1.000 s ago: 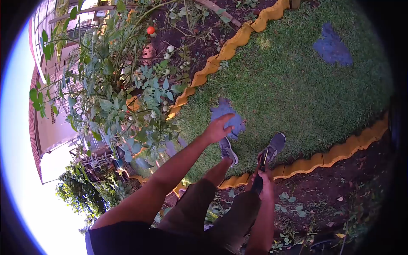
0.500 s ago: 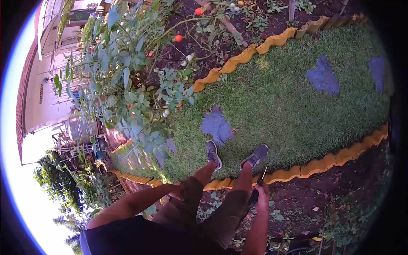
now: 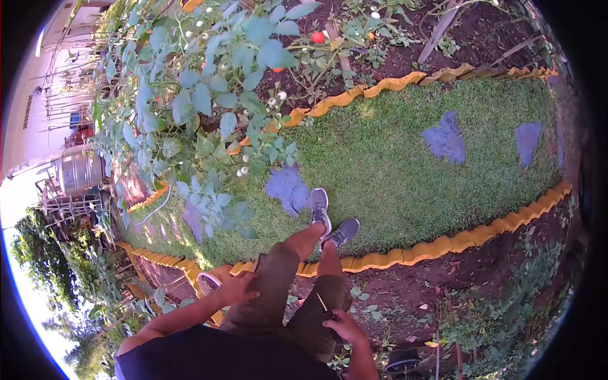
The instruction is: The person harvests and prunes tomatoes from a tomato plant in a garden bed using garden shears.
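My left hand [image 3: 237, 289] lies over my left thigh with its fingers apart. Just left of its wrist is a round thing with a pale rim [image 3: 208, 282], partly covered by the forearm. In my right hand [image 3: 346, 327] is a black-handled tool with a thin, pointed metal blade [image 3: 323, 303]. The blade points up toward my feet, and the fingers cover most of the handle. Beyond my left hand, leafy tomato plants [image 3: 209, 95] hang over the grass, with a red tomato [image 3: 318, 37] and several pale green ones.
My grey shoes [image 3: 322, 209] stand on the lawn [image 3: 380, 183]. Scalloped yellow edging [image 3: 437, 247] borders the soil beds on both sides. Flat bluish stepping stones [image 3: 446, 138] lie across the grass. A dark round container [image 3: 403, 360] sits near my right arm; a metal drum [image 3: 80, 168] stands farther off.
The view has shifted and my feet are closer together. My right hand has come nearer my body, still holding the tool. My left hand shows more fully, and the pale-rimmed thing has appeared beside it.
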Action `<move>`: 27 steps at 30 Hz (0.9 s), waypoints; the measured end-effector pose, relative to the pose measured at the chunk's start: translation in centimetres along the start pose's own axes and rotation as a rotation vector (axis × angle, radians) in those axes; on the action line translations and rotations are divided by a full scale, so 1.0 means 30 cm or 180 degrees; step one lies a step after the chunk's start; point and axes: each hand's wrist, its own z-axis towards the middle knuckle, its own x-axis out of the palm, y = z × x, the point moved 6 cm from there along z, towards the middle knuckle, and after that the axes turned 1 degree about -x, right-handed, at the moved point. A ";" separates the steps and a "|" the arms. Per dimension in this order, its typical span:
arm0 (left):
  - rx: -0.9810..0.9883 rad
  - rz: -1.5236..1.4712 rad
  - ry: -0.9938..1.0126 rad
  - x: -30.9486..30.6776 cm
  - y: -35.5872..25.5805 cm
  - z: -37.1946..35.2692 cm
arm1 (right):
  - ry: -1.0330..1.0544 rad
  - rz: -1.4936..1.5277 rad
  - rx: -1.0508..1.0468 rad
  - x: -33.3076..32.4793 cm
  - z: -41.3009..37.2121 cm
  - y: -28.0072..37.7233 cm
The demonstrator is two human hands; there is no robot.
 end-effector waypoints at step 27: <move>-0.0318 -0.1193 -0.1031 -0.256 -0.435 0.219 | -0.1187 -0.3668 -0.0056 -0.587 -0.162 0.986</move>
